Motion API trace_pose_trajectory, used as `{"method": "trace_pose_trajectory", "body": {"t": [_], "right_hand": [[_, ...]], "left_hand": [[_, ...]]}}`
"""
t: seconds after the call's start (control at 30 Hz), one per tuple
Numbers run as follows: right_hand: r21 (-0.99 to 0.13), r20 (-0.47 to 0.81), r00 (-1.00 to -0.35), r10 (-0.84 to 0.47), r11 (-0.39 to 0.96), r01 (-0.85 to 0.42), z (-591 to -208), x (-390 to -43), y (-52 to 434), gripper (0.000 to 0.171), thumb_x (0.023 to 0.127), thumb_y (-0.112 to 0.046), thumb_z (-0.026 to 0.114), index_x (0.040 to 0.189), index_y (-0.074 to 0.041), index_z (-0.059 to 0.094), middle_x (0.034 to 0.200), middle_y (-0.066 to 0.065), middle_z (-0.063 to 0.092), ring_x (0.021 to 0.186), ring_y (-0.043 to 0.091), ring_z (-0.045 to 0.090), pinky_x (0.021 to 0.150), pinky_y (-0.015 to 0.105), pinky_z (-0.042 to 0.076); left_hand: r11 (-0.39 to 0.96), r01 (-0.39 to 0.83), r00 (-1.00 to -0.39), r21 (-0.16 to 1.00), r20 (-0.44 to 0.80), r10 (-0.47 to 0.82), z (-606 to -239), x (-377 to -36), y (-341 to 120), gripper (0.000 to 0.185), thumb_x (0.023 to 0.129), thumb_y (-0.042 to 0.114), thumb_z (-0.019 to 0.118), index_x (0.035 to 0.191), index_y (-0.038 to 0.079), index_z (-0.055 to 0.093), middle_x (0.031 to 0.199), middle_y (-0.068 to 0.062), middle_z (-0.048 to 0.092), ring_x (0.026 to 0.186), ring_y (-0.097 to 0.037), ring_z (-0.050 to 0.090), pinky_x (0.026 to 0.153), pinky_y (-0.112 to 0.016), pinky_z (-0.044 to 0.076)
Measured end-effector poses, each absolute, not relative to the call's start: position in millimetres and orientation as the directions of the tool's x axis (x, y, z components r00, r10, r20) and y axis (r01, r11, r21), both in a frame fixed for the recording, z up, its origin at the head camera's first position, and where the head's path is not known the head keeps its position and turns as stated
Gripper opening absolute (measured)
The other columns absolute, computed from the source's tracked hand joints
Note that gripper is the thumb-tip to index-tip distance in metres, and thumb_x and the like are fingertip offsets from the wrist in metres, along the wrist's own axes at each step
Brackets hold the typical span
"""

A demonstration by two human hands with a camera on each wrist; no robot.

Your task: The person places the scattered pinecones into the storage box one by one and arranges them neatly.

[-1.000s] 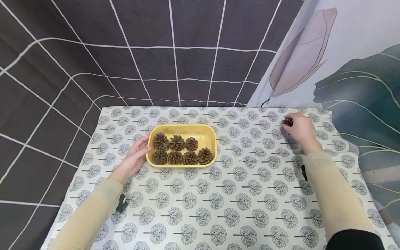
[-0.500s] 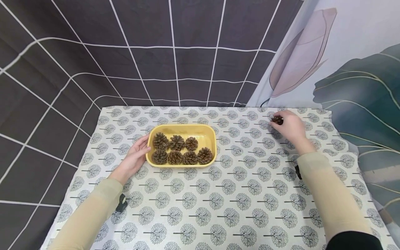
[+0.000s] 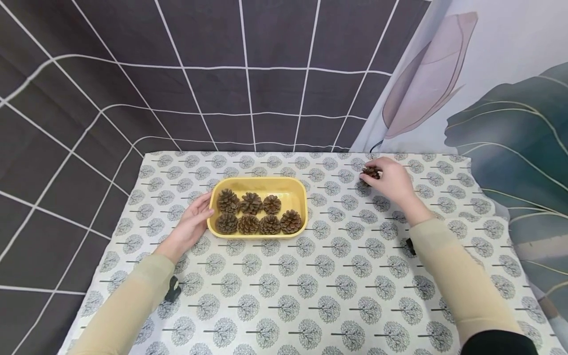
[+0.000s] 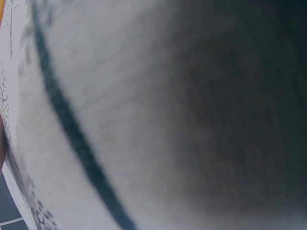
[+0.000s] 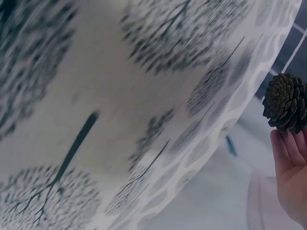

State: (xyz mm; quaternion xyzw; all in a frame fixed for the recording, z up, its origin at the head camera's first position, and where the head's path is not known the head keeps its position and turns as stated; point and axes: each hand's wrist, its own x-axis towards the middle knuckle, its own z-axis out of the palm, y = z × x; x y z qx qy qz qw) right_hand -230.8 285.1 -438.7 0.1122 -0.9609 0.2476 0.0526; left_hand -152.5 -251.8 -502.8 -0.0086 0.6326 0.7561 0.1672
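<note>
A yellow plastic tray (image 3: 284, 184) stands on the tablecloth left of the middle. Several brown pine cones lie inside in two rows, among them a small pine cone (image 3: 272, 204) at the back row's right end. At the tray's left end, my left hand (image 3: 194, 220) holds the wall, thumb at the rim. Over the cloth to the tray's right, my right hand (image 3: 392, 181) pinches another pine cone (image 3: 370, 172) between thumb and fingers. The right wrist view shows this pine cone (image 5: 285, 103) at the fingertips. Blurred cloth fills most of the left wrist view.
A white tablecloth (image 3: 310, 286) printed with grey trees covers the table. Behind it and on the left hangs a dark curtain (image 3: 213, 88) with white grid lines. A pale leaf-patterned curtain (image 3: 497, 98) hangs at the right.
My right hand has moved left over the cloth toward the tray, carrying the pine cone. The left hand and the tray have stayed in place.
</note>
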Motion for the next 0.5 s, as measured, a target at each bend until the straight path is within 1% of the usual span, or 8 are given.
{"method": "trace_pose_trajectory", "body": {"t": [0.17, 0.3, 0.5], "right_hand": [[-0.486, 0.199, -0.953, -0.227, 0.822, -0.298, -436.3, -228.1, 266.4, 0.04, 0.094, -0.022, 0.08, 0.125, 0.002, 0.071, 0.129, 0.028, 0.072, 0.121, 0.048, 0.066, 0.11, 0.066, 0.052], [-0.514, 0.23, -0.939, -0.255, 0.787, -0.34, -433.4, -224.8, 250.9, 0.039, 0.093, -0.02, 0.081, 0.124, 0.003, 0.072, 0.128, 0.027, 0.073, 0.119, 0.047, 0.067, 0.108, 0.064, 0.054], [-0.553, 0.273, -0.921, -0.278, 0.738, -0.387, -431.2, -219.1, 230.2, 0.035, 0.092, -0.019, 0.082, 0.12, 0.0, 0.075, 0.124, 0.023, 0.075, 0.116, 0.043, 0.069, 0.107, 0.062, 0.056]], "left_hand": [[-0.146, -0.259, -0.945, 0.955, -0.22, 0.241, -503.2, -152.6, -251.6, 0.069, 0.103, -0.002, 0.05, 0.165, 0.0, 0.019, 0.178, -0.019, 0.01, 0.167, -0.037, 0.01, 0.138, -0.042, 0.016], [-0.147, -0.251, -0.946, 0.957, -0.211, 0.246, -503.0, -152.7, -251.5, 0.071, 0.103, -0.001, 0.05, 0.166, -0.002, 0.017, 0.178, -0.02, 0.011, 0.166, -0.038, 0.011, 0.138, -0.042, 0.017], [-0.148, -0.252, -0.947, 0.956, -0.212, 0.243, -503.0, -152.4, -251.4, 0.07, 0.103, -0.002, 0.049, 0.166, -0.003, 0.016, 0.178, -0.02, 0.012, 0.166, -0.039, 0.012, 0.138, -0.042, 0.017]]}}
